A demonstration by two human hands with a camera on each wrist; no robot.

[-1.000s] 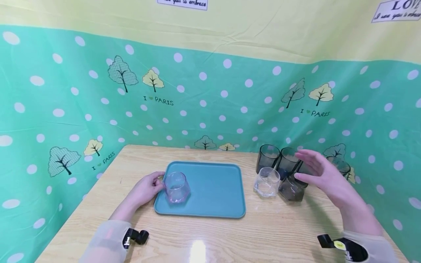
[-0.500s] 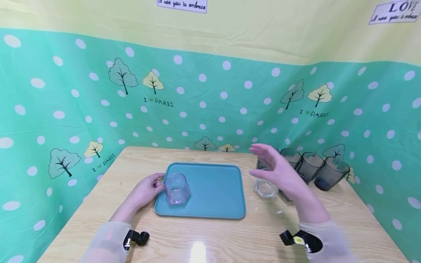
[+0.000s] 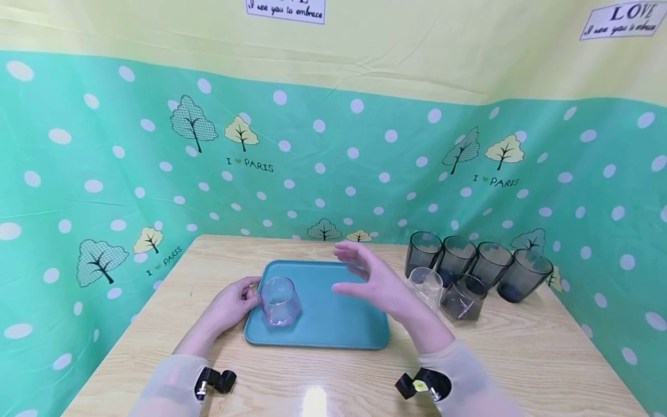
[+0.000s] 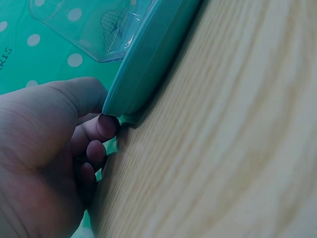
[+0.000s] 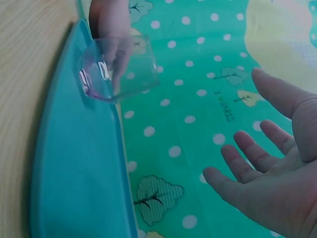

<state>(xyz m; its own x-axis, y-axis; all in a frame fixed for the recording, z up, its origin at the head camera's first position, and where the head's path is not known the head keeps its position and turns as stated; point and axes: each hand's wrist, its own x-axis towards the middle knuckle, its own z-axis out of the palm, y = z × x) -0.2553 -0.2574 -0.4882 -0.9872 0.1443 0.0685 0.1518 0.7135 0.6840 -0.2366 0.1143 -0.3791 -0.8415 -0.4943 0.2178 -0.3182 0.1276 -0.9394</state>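
A blue tray (image 3: 333,336) lies on the wooden table, with a clear pinkish glass (image 3: 280,304) upright on its left part. At the tray's left side, my left hand (image 3: 233,302) pinches the rim; in the left wrist view its thumb is at the top edge and a fingertip (image 4: 106,126) just below. Over the right half of the tray hangs my right hand (image 3: 375,284), fingers spread and nothing in them. The right wrist view shows its palm (image 5: 277,193) facing the tray and the glass (image 5: 121,69).
On the table's right, a row of several tall dark glasses (image 3: 490,266) stands at the back. In front of them are a short clear glass (image 3: 429,286), partly behind my right forearm, and a short dark glass (image 3: 462,301). A patterned green cloth (image 3: 312,191) hangs behind the table (image 3: 260,382).
My right hand has swept left from the dark glasses to above the tray, staying unladen. The left hand, tray and pinkish glass have kept their places.
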